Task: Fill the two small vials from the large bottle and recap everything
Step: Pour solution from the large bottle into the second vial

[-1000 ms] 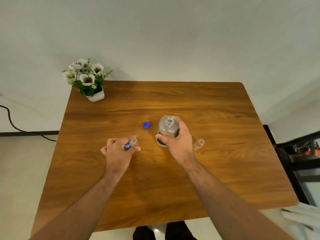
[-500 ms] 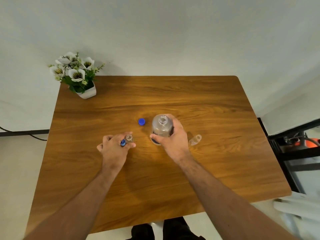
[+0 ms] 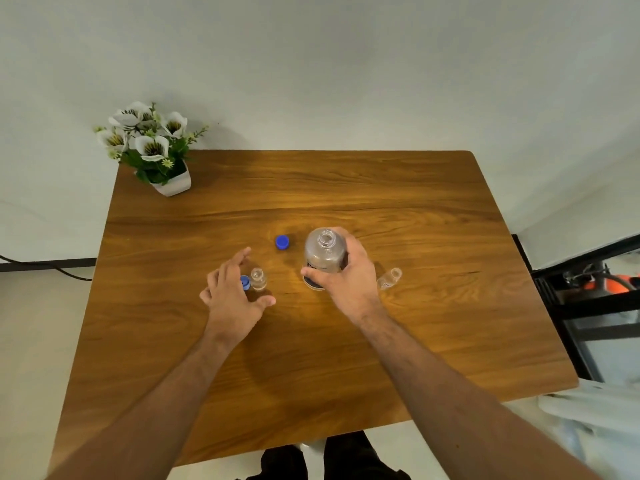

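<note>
From my head camera, my right hand (image 3: 349,271) is wrapped around the uncapped big bottle (image 3: 325,252), which stands upright on the table (image 3: 433,323), its blue cap (image 3: 282,242) lying at its nine o'clock. My left hand (image 3: 232,294) is spread loosely, gripping nothing, with an open vial (image 3: 258,278) standing upright between forefinger and thumb beside a small blue cap (image 3: 245,282). I judge that vial is the pour target at the bottle's nine o'clock; the other vial (image 3: 389,278) lies tipped at its three o'clock, mouth pointing about one o'clock.

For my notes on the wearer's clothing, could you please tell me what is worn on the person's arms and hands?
Nothing shows on them. Both forearms are bare to the bottom edge of the picture, with no sleeves in view. The left hand and the right hand carry no gloves, and I see no watch, ring or bracelet.
</note>
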Action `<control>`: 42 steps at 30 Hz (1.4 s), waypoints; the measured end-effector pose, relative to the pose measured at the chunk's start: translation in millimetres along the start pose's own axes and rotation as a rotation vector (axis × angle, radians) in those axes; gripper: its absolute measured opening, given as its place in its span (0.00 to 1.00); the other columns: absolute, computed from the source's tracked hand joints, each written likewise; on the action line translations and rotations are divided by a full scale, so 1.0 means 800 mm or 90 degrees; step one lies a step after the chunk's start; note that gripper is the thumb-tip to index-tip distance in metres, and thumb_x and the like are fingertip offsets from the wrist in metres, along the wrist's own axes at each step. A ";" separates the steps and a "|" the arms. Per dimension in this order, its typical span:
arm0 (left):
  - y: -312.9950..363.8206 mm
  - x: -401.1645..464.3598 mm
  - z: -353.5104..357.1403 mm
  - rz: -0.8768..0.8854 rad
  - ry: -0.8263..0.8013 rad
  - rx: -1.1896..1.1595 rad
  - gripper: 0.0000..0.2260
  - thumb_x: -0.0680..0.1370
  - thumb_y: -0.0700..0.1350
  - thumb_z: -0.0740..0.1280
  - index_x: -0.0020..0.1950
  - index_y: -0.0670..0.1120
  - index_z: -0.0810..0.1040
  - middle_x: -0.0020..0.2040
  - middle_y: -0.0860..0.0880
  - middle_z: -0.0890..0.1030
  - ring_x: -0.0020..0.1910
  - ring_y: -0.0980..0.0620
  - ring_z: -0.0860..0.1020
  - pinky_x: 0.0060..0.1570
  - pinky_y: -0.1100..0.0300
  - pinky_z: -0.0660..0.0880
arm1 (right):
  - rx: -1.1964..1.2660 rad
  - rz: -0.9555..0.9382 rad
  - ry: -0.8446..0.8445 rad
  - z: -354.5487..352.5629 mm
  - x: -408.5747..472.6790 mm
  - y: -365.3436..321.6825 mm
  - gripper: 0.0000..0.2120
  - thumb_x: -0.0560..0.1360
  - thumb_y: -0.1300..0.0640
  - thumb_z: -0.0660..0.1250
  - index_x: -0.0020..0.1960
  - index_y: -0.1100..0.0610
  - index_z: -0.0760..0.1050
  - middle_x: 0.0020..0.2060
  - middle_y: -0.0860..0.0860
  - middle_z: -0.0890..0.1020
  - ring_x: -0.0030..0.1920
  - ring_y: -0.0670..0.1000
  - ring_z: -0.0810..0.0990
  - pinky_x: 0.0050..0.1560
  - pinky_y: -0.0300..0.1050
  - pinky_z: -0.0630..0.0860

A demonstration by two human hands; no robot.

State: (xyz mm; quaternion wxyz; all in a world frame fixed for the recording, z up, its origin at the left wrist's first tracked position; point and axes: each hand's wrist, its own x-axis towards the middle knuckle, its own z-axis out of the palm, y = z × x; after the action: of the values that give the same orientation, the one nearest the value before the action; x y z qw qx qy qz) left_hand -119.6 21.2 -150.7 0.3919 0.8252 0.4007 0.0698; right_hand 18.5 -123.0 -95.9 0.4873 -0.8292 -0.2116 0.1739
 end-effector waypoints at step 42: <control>0.204 -0.006 0.198 0.120 -0.098 0.146 0.19 0.71 0.59 0.72 0.62 0.62 0.78 0.67 0.63 0.71 0.70 0.55 0.59 0.69 0.49 0.53 | 0.019 0.047 0.025 -0.254 0.070 0.068 0.40 0.63 0.51 0.82 0.71 0.47 0.69 0.61 0.40 0.76 0.61 0.41 0.74 0.54 0.30 0.73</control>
State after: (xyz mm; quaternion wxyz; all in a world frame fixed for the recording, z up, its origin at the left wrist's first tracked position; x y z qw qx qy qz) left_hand 44.3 -136.5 -143.4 0.3161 0.9015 0.2956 -0.0036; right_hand 176.2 -266.8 -54.4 0.4967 -0.8324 -0.1689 0.1787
